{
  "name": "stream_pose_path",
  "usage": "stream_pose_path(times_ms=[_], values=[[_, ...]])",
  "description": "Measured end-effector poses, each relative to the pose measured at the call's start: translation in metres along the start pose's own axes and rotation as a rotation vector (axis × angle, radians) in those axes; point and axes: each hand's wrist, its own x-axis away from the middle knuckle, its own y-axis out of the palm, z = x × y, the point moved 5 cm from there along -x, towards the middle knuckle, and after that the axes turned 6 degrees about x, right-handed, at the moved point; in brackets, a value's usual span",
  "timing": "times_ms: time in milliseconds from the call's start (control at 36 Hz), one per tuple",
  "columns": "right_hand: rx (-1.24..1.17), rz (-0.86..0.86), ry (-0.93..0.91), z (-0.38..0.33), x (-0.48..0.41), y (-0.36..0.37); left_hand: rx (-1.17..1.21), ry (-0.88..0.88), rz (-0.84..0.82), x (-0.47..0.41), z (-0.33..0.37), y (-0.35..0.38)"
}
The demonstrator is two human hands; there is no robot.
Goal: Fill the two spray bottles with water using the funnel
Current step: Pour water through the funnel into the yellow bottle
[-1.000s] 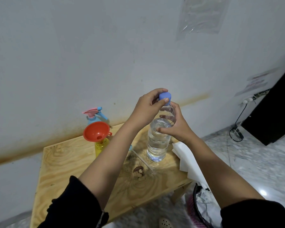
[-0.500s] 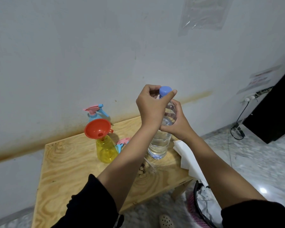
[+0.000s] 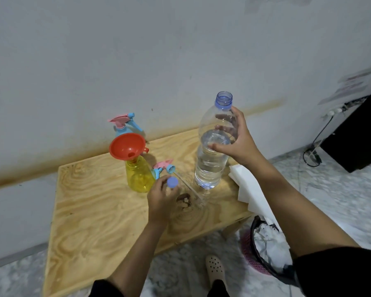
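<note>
Plywood table (image 3: 90,211), R hand (image 3: 238,144) grips water bottle (image 3: 212,151) – L hand (image 3: 161,198) pinches cap (image 3: 172,182)

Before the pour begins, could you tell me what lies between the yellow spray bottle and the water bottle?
In the head view, a detached pink-and-blue spray head lies there, between yellow spray bottle and water bottle.

Left hand (image 3: 160,198) low, fingers (image 3: 168,188) pinched; right hand (image 3: 237,142) raised, fingers curled in a grasp.

On the table (image 3: 90,213), the funnel (image 3: 128,146) sat in a spray bottle (image 3: 139,175); a second sprayer (image 3: 124,125) stood behind it, the water bottle (image 3: 212,151) to its right.
</note>
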Motion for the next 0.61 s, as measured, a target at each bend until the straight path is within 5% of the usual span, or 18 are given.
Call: stream_pose_path(times_ms=[278, 389, 528, 611], values=[[-0.033, 0.035, -0.050, 0.008, 0.011, 0.004, -0.361, 0.067, -0.103, 0.013, -0.074, 0.007], [-0.043, 0.061, -0.086, 0.013, 0.016, 0.005, -0.336, 0.012, -0.095, 0.018, -0.075, 0.009], [-0.024, 0.027, -0.040, 0.030, 0.016, 0.006, -0.114, 0.171, 0.139, 0.020, 0.009, 0.014], [-0.019, -0.021, 0.034, 0.047, 0.022, 0.014, 0.039, 0.285, 0.057, 0.006, 0.083, 0.033]])
